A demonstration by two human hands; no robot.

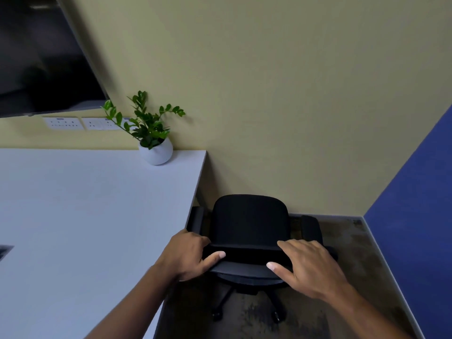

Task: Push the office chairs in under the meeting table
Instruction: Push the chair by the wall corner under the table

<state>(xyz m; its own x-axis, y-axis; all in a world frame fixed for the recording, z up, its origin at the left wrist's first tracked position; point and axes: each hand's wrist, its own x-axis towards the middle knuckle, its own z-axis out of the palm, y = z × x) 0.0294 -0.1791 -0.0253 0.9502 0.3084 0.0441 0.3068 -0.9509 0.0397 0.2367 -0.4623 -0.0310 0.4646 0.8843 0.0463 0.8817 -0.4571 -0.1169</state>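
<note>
Both hands clamp the chair (249, 221) backrest top, left hand (188, 255) and right hand (310, 267) at its ends. The chair stands beside the tabletop (97, 204), facing the wall. We should swivel it toward the tabletop, then push evenly.

Room, corner view. Pale yellow wall (269, 81), plain, evenly and softly lit. Dark wall-mounted screen (41, 59) on it, upper left of the potted plant (149, 128). Two white socket plates (80, 123) on the wall just below the screen, partly behind the plant's leaves. Blue wall (415, 216) meets the yellow wall at the corner, far right of the plant. Mottled brown carpet floor (342, 241) below, edged by a pale skirting strip (381, 250).
</note>
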